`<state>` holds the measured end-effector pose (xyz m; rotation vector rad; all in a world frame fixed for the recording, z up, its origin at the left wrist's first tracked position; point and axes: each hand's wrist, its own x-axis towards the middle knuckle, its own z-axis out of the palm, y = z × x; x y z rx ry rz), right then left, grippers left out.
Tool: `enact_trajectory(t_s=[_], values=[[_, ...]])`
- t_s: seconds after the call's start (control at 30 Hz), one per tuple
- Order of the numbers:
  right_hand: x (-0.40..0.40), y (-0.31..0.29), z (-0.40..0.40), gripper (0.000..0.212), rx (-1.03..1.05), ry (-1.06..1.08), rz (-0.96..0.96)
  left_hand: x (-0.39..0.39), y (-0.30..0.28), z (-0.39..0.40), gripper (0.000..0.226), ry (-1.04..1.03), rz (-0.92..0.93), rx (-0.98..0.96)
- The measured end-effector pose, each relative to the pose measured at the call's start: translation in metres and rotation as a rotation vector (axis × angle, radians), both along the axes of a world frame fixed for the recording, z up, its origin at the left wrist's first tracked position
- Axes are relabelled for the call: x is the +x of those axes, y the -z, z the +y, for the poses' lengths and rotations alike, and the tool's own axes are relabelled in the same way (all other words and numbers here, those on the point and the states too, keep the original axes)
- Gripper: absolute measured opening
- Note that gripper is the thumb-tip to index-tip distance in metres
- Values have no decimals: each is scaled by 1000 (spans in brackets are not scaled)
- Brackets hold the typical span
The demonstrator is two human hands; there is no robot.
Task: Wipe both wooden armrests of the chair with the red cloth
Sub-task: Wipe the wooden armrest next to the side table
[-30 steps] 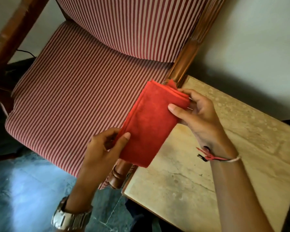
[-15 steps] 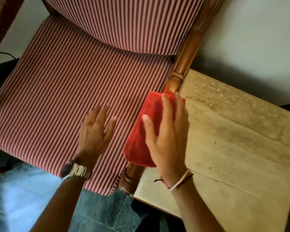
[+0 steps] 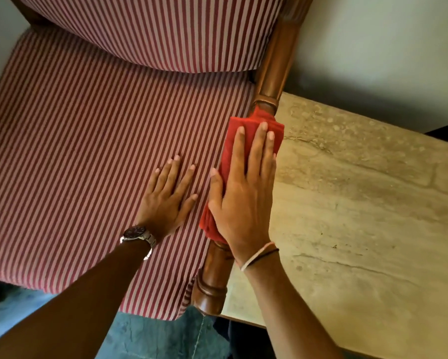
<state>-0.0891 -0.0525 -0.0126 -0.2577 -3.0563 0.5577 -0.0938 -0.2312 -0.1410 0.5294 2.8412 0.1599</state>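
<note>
The folded red cloth [image 3: 232,151] lies draped along the chair's right wooden armrest [image 3: 274,68]. My right hand [image 3: 246,195] presses flat on top of the cloth, fingers stretched toward the backrest. My left hand [image 3: 168,198] rests open and flat on the red-and-white striped seat cushion [image 3: 88,156], just left of the cloth, holding nothing. The armrest's front end [image 3: 210,288] shows below my right wrist. The chair's left armrest is out of view.
A beige stone-topped side table [image 3: 368,216] stands tight against the right armrest. The striped backrest [image 3: 153,29] fills the top. A pale wall [image 3: 386,47] is behind the table, and blue-grey floor [image 3: 145,338] shows at the bottom.
One second ago both hands held the cloth up. Now it lies on the right armrest under my flat right hand, and my left hand has let go and settled on the seat.
</note>
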Motion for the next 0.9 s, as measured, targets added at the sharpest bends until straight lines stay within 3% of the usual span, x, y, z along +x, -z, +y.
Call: enact_trajectory(t_s=[0.13,0.33,0.57,0.77,0.9], values=[[26,1,-9,74,-15,4,-15,1,1,0,68,-4,15,0],[-39,0,10,77,17,31,1,1,1,0,68,-10,49,7],[44,3,-11,71,-3,-13,-23,2,8,0,67,-15,106,7],[-35,-1,10,77,41,28,-40,3,9,1,67,-16,148,19],[20,-1,-13,78,-1,51,-55,4,9,-3,67,-8,144,41]])
